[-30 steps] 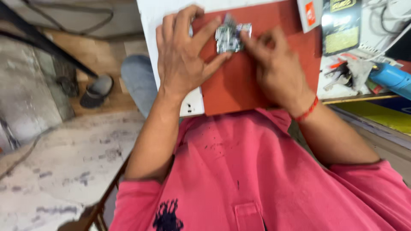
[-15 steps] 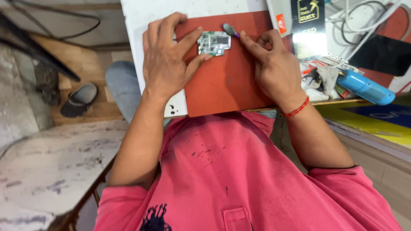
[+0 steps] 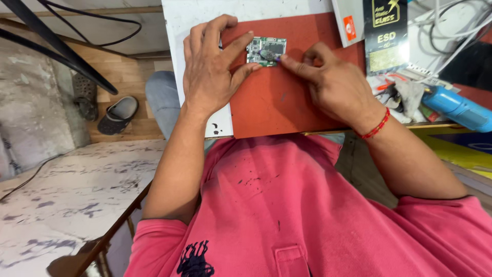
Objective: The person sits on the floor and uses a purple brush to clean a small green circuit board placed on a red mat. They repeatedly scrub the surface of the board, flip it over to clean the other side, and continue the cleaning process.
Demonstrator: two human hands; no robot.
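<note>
Bright, even daylight falls from above; shadows under the hands are soft, focus is sharp, and the edges bend slightly.

Single head cam, looking steeply down over the wearer's chest at the red mat on the bench edge. Close range, arm's reach. No second view for overlap.

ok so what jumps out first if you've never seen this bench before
The small green circuit board on the rust-red rectangular work mat at top centre, steadied by the left hand while the right hand works a thin tool tip on it. Next, the blue plastic handheld tool lying at the right edge.
</note>
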